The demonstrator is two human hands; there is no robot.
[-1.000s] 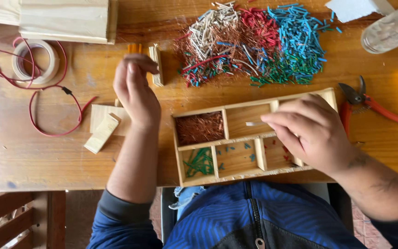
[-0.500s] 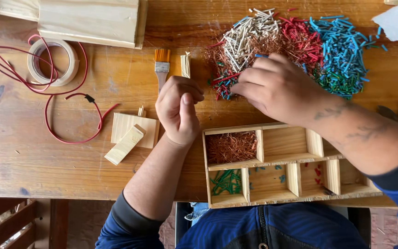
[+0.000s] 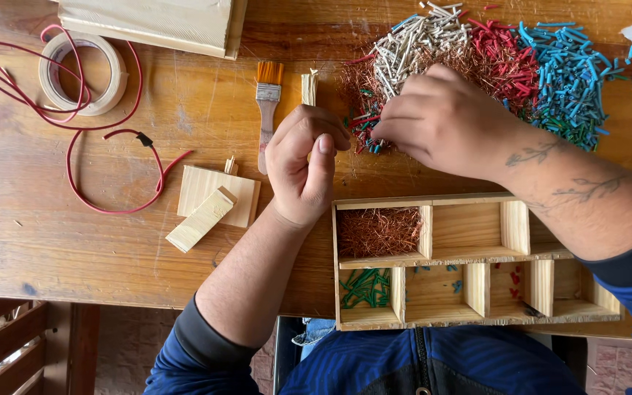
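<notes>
Head view: the right hand [image 3: 444, 121] lies over the near edge of the heap of cut wire pieces [image 3: 477, 62], its fingers [image 3: 393, 128] curled down and pinched narrow into the mixed red, green and blue bits; whatever they pinch is hidden under them. Just left of those fingertips, almost touching, the left hand [image 3: 303, 164] is loosely curled, thumb against forefinger; I cannot tell if it holds anything. Beyond the left fingers lie a small paintbrush [image 3: 267, 110] and a short wooden stick [image 3: 309, 88]. Nearer the body than both hands sits the wooden compartment tray [image 3: 469, 256] on the tabletop [image 3: 53, 227]: copper strands in one cell, green bits in another, its right end covered by the forearm. The wire heap is cut off at the top edge.
</notes>
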